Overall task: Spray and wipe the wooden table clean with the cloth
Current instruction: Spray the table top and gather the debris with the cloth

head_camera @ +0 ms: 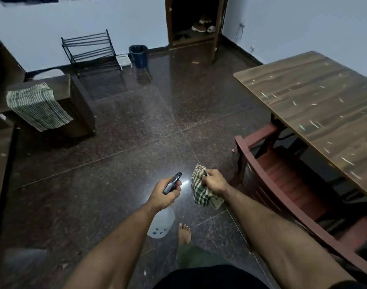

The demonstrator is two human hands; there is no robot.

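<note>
The left hand (165, 193) is curled round the dark head of a spray bottle (162, 225), whose pale body hangs below the wrist, mostly hidden behind the forearm, so only a rounded white part with small blue marks shows. The right hand (215, 183) grips a checked cloth (200, 192), bunched in the fist, its ends sticking out above and below. Both are held over the floor (136, 132), apart from the table (316, 101), which stands to the right with its far edge cut off by the frame. Its wooden top is scattered with pale flecks, too small to identify. A red-brown chair (282, 184) is pushed under it, its seat partly hidden beneath the top. A bare foot (184, 233) shows between the arms. The floor is dark, speckled, polished stone with a bright glare just past the hands. To the left, a striped towel (37, 107) hangs over a dark cabinet (78, 105). By the far wall stand a black wire rack (91, 53) and a blue bin (139, 55), and shoes (201, 26) lie dimly inside an open doorway.
</note>
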